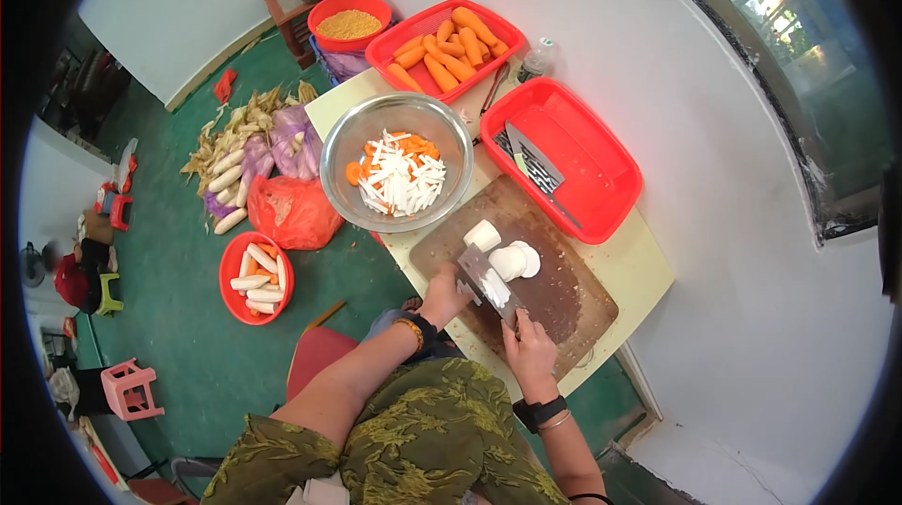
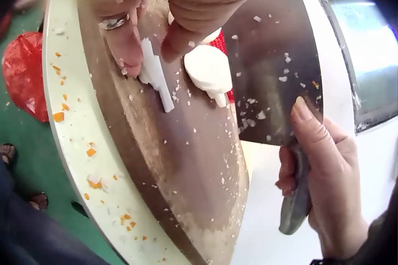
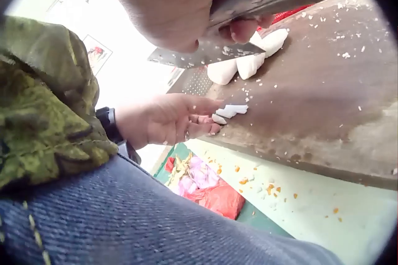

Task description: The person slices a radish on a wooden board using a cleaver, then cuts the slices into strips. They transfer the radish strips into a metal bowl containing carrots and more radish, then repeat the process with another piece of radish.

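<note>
My right hand (image 1: 531, 353) grips the handle of a cleaver (image 2: 267, 60), its broad blade speckled with white bits. White radish strips (image 2: 155, 78) lie between the thumb and fingers of my left hand (image 1: 443, 298), low over the near edge of the wooden cutting board (image 1: 573, 303). In the right wrist view the same left hand (image 3: 171, 119) pinches the strips at the board's edge. Behind the blade sit a radish chunk (image 1: 482, 235) and several round radish slices (image 1: 510, 264). A steel bowl (image 1: 349, 134) beyond the board holds radish strips and orange carrot pieces.
A red basin (image 1: 601, 167) with a knife (image 1: 536, 154) stands right of the board. Behind is a red basket (image 1: 512, 33) of carrots. On the green floor at left are a red bowl (image 1: 225, 270) of radishes and carrots, a red bag (image 1: 296, 214) and a pink stool (image 1: 132, 383).
</note>
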{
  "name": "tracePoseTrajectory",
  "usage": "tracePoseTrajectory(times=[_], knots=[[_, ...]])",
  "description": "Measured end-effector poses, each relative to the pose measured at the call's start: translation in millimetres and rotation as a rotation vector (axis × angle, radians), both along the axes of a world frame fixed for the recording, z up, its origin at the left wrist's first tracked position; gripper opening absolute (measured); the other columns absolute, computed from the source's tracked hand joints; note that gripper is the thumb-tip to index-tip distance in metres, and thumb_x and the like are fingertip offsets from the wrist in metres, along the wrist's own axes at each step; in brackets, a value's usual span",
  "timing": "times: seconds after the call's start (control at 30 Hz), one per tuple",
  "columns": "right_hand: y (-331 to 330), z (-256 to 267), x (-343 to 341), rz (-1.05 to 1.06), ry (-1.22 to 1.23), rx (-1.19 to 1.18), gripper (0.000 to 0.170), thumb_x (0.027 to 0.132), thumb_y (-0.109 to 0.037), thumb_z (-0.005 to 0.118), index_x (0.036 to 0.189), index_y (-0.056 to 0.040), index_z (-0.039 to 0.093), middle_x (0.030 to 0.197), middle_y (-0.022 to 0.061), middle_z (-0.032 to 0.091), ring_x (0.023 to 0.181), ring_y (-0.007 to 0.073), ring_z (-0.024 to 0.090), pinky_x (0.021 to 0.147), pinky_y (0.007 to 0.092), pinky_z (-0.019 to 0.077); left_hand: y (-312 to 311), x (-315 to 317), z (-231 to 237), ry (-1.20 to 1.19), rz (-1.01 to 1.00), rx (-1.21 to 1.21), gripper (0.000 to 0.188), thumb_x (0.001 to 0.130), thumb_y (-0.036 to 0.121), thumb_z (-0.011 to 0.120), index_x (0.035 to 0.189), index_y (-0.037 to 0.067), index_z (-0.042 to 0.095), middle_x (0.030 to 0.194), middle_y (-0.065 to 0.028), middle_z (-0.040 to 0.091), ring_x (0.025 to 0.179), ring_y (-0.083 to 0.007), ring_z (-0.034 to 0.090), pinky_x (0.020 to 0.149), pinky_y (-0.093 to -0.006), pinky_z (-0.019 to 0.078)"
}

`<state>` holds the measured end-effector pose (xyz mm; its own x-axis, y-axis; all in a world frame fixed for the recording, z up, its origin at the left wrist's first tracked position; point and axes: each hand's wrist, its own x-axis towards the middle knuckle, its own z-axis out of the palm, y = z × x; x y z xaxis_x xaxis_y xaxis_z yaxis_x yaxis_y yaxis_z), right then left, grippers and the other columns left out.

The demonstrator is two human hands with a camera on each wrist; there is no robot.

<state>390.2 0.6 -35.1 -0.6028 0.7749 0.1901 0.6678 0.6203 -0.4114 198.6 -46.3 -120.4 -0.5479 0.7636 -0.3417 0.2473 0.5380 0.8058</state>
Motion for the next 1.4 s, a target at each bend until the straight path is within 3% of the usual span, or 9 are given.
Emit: tracePoseTrajectory(times=[0.13, 0.23, 0.53, 0.63, 0.73, 0.83, 1.17, 1.4], knots=[[1, 3, 5, -0.068, 0.018, 0.052, 0.038, 0.075, -0.025, 0.076, 0.108, -0.0078, 0.066, 0.074, 0.0087, 0.06, 0.061, 0.0267, 0.061, 0.053, 0.0351, 0.0495, 0, 13, 3, 0.19, -0.13, 0.133, 0.056, 0.072, 0.017, 0.077, 0.113, -0.004, 0.045, 0.112, -0.027, 0.049, 0.1, -0.0432, 0.056, 0.087, -0.0438, 0.0478], [2, 5, 6, -0.113, 0.04, 0.09, 0.04, 0.073, -0.025, 0.078, 0.107, -0.0085, 0.067, 0.073, 0.0078, 0.059, 0.06, 0.0254, 0.06, 0.053, 0.0345, 0.0489, 5, 17, 10, 0.216, -0.267, 0.056, 0.053, 0.073, 0.013, 0.075, 0.113, -0.003, 0.045, 0.113, -0.0254, 0.044, 0.098, -0.0452, 0.055, 0.086, -0.0469, 0.0474], [0, 8, 14, -0.22, 0.068, 0.028, 0.037, 0.072, -0.026, 0.079, 0.104, -0.0112, 0.068, 0.072, 0.0085, 0.061, 0.061, 0.0258, 0.061, 0.054, 0.0353, 0.0491, 10, 9, 4, 0.27, -0.389, 0.021, 0.038, 0.071, 0.005, 0.068, 0.105, 0.003, 0.051, 0.106, -0.0208, 0.047, 0.097, -0.0421, 0.055, 0.081, -0.0464, 0.0502], [-1, 8, 15, -0.234, 0.069, 0.01, 0.036, 0.072, -0.025, 0.078, 0.103, -0.0118, 0.068, 0.073, 0.0092, 0.062, 0.062, 0.0263, 0.062, 0.055, 0.0357, 0.0496, 14, 0, 24, 0.472, -0.573, -0.07, 0.037, 0.071, 0.003, 0.066, 0.105, 0.004, 0.051, 0.105, -0.0187, 0.048, 0.096, -0.0389, 0.057, 0.078, -0.0451, 0.0519], [-2, 10, 14, -0.233, 0.072, 0.015, 0.035, 0.071, -0.025, 0.078, 0.102, -0.0122, 0.068, 0.073, 0.0092, 0.063, 0.062, 0.0264, 0.062, 0.056, 0.0359, 0.0499, 17, -10, 22, 0.499, -0.602, -0.134, 0.035, 0.073, 0.002, 0.064, 0.105, 0.005, 0.052, 0.105, -0.0178, 0.048, 0.094, -0.0366, 0.058, 0.076, -0.0435, 0.0528], [0, 10, 11, -0.231, 0.076, 0.032, 0.035, 0.071, -0.025, 0.078, 0.102, -0.0127, 0.068, 0.073, 0.0084, 0.063, 0.062, 0.0267, 0.063, 0.056, 0.0364, 0.0505, 13, -14, 15, 0.564, -0.665, -0.047, 0.036, 0.074, 0.002, 0.064, 0.107, 0.005, 0.05, 0.105, -0.0177, 0.048, 0.093, -0.0371, 0.058, 0.076, -0.043, 0.0527], [13, 19, -10, -0.222, 0.11, 0.006, 0.031, 0.072, -0.026, 0.077, 0.098, -0.0128, 0.07, 0.08, 0.0101, 0.068, 0.065, 0.0258, 0.066, 0.061, 0.0355, 0.0524, 20, -10, 15, 0.462, -0.527, -0.157, 0.029, 0.078, 0.0, 0.06, 0.106, 0.0, 0.051, 0.104, -0.0209, 0.051, 0.094, -0.0367, 0.06, 0.08, -0.0423, 0.0528], [20, 26, -27, -0.202, 0.059, 0.026, 0.033, 0.071, -0.026, 0.078, 0.1, -0.0132, 0.069, 0.081, 0.0102, 0.068, 0.068, 0.0267, 0.066, 0.061, 0.0364, 0.0526, 14, -17, 5, 0.471, -0.574, -0.044, 0.019, 0.076, -0.001, 0.059, 0.095, 0.0, 0.057, 0.101, -0.0201, 0.058, 0.094, -0.0381, 0.06, 0.079, -0.0436, 0.0514]])
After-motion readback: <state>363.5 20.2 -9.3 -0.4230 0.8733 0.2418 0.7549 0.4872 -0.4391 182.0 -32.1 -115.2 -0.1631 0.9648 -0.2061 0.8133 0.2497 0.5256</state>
